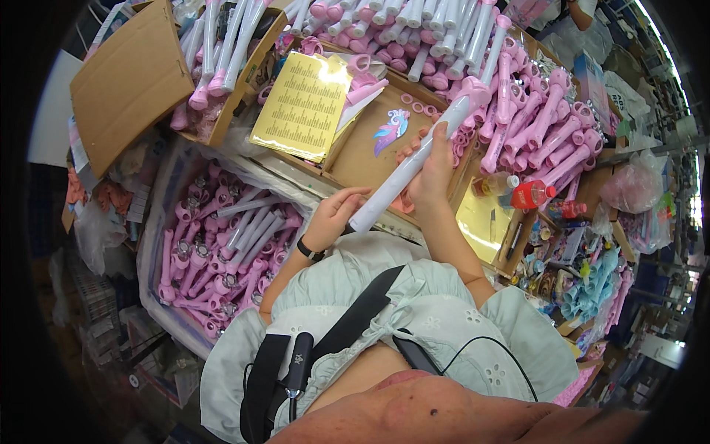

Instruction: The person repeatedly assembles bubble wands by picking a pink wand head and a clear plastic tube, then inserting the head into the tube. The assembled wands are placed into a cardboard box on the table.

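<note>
My right hand [433, 174] grips a long white wand with a pink head [414, 159], held slanted over a shallow cardboard tray [355, 148]. My left hand [333, 214], with a black band on its wrist, touches the wand's lower white end with its fingertips. A small pastel unicorn sticker [390, 129] lies in the tray just beyond the wand, next to several loose pink rings [418, 107].
A gold sticker sheet [303, 107] lies left of the tray. A bin of pink and white wands [222, 244] sits at my left. More wands are piled ahead [414, 29] and at right [540, 126]. A red-capped bottle [531, 194] and pens lie on a gold sheet [481, 222].
</note>
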Motion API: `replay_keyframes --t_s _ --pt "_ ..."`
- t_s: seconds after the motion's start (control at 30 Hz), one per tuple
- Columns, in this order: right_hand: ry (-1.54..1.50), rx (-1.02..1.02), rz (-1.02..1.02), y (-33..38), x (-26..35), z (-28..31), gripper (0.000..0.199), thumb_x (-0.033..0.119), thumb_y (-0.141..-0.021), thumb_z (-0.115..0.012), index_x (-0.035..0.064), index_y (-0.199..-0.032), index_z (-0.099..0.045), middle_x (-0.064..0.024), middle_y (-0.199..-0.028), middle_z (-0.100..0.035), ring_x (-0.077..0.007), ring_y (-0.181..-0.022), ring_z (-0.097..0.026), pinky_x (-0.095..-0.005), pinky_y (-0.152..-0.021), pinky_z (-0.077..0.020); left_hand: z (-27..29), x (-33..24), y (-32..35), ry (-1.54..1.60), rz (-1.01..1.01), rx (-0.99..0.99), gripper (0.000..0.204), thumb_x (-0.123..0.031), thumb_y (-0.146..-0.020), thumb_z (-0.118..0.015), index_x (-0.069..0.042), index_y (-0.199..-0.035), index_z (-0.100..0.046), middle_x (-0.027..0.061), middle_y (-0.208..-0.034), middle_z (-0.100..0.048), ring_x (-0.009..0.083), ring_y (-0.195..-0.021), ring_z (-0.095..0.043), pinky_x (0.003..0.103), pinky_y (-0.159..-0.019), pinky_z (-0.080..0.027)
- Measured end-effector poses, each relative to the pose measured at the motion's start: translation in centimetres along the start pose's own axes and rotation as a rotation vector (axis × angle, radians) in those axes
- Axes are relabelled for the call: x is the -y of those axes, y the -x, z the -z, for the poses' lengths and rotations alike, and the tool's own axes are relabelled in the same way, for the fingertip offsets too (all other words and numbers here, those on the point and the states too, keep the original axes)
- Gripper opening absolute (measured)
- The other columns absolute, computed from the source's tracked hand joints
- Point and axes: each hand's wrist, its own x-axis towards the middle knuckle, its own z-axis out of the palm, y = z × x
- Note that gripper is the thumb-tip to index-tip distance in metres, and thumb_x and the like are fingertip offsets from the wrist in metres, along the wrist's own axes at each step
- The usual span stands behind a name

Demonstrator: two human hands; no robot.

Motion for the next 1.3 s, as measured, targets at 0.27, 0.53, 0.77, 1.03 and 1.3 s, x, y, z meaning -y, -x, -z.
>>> replay_keyframes --t_s 0.27,0.53,0.77,1.03,1.3 --pt "-0.055 0.101 0.021 -0.2 0.5 0.5 0.039 0.038 -0.091 -0.051 0.0113 -0.119 -0.043 0.0000 -0.080 -0.044 -0.0089 -0.061 -0.044 -0.0235 -0.050 -0.0395 1.4 1.2 -0.1 -0.600 -0.396 -0.132 0.023 -0.013 -0.092 -0.047 -0.001 -0.085 -0.065 0.0086 -0.098 -0.064 0.0207 -0.091 -0.058 0.033 -0.086 -0.042" --pt "-0.108 0.408 -0.075 0.4 0.6 1.0 0.054 0.058 -0.090 -0.035 0.0095 -0.110 -0.047 -0.0022 -0.060 -0.041 -0.0118 -0.045 -0.042 -0.0246 -0.040 -0.0386 1.1 0.6 -0.2 -0.641 -0.416 -0.220 0.022 -0.014 -0.090 -0.049 0.000 -0.083 -0.065 0.0111 -0.106 -0.060 0.0237 -0.100 -0.053 0.034 -0.090 -0.038" --pt "-0.357 0.780 -0.414 -0.8 0.5 2.4 0.070 0.067 -0.087 -0.024 0.0055 -0.097 -0.055 -0.0037 -0.047 -0.042 -0.0151 -0.032 -0.042 -0.0255 -0.030 -0.0365 0.6 1.0 -0.2 -0.525 -0.346 -0.240 0.021 -0.007 -0.086 -0.056 -0.001 -0.106 -0.058 0.0101 -0.102 -0.060 0.0199 -0.095 -0.056 0.027 -0.083 -0.042" --pt "0.636 0.636 -0.835 1.4 -1.3 0.6 0.056 0.055 -0.091 -0.035 0.0040 -0.104 -0.054 -0.0082 -0.069 -0.058 -0.0132 -0.054 -0.056 -0.0238 -0.046 -0.0449 0.3 0.1 -1.1 0.079 -0.465 -0.185 0.044 -0.020 -0.091 -0.055 -0.002 -0.127 -0.037 0.0107 -0.112 -0.055 0.0179 -0.103 -0.052 0.030 -0.090 -0.040" --pt "1.418 1.076 -0.281 5.0 -3.1 2.7 0.052 0.035 -0.083 -0.061 0.0018 -0.119 -0.045 -0.0188 -0.101 -0.059 -0.0343 -0.091 -0.058 -0.0384 -0.077 -0.0457 6.8 -0.5 -0.9 0.754 -0.456 -0.513 0.042 -0.041 -0.094 -0.044 -0.004 -0.112 -0.047 0.0095 -0.088 -0.058 0.0221 -0.083 -0.056 0.035 -0.082 -0.044"
